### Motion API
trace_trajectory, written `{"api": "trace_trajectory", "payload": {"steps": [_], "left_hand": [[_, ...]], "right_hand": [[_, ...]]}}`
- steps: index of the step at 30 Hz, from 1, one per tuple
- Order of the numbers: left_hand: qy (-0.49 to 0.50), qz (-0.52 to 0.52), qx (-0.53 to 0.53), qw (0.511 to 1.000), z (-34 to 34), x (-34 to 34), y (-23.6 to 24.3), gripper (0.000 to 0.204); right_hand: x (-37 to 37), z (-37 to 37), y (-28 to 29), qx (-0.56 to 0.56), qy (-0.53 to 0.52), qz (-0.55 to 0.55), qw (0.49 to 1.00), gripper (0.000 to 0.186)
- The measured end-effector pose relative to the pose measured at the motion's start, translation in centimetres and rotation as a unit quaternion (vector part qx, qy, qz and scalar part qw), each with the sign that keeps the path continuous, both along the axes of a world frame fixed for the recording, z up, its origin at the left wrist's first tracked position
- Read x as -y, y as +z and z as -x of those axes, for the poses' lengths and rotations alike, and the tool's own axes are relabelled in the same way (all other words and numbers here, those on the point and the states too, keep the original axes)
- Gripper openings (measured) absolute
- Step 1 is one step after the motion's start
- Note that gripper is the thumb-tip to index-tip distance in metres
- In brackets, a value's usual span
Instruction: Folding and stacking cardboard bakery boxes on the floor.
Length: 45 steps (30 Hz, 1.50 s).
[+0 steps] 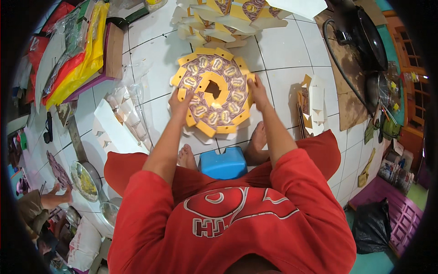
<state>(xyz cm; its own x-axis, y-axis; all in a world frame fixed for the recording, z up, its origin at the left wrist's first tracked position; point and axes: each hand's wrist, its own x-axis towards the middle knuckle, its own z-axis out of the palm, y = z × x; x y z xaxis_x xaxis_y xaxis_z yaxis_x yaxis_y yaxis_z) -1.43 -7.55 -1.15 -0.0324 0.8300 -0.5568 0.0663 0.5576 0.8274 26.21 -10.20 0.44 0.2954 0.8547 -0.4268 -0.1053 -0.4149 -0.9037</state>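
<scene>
My left hand (179, 104) and right hand (259, 93) hold a round ring of yellow and purple card (222, 97), one on each side. It is past the little blue stool (223, 165). More folded card (228, 23) sits farther away on the white tiles (283, 50).

The yellow cartons (223, 95) bear purple swirled patterns.

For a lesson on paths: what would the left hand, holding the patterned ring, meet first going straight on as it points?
The left hand would probably meet the pile of cartons beyond the patterned ring it holds, though depth is unclear.
</scene>
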Motion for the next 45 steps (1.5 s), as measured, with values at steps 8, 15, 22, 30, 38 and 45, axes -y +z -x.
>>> {"api": "trace_trajectory", "payload": {"steps": [8,15,22,30,38,45], "left_hand": [[0.207,0.02,-0.199,0.958,2.1,2.4,2.9,0.097],[0.152,0.113,-0.092,0.978,-0.7,5.3,0.5,0.094],[0.02,-0.047,-0.244,0.968,3.7,-1.2,3.1,0.096],[0.076,0.074,0.045,0.993,1.5,4.2,2.7,0.096],[-0.006,0.097,-0.186,0.978,4.3,-3.2,3.4,0.097],[-0.1,0.023,0.079,0.992,3.5,-4.5,3.1,0.084]], "right_hand": [[-1.2,-2.5,0.4,0.256,-0.111,-0.012,0.96,0.038],[-6.2,0.7,-2.4,0.275,0.23,-0.04,0.933,0.043],[0.0,0.2,-1.1,0.213,0.073,0.09,0.97,0.042],[-6.9,1.5,-1.5,0.313,0.237,-0.099,0.914,0.039],[-1.8,0.0,0.1,0.112,0.062,0.112,0.985,0.058],[-0.1,1.8,1.9,0.014,0.083,0.192,0.978,0.054]]}}
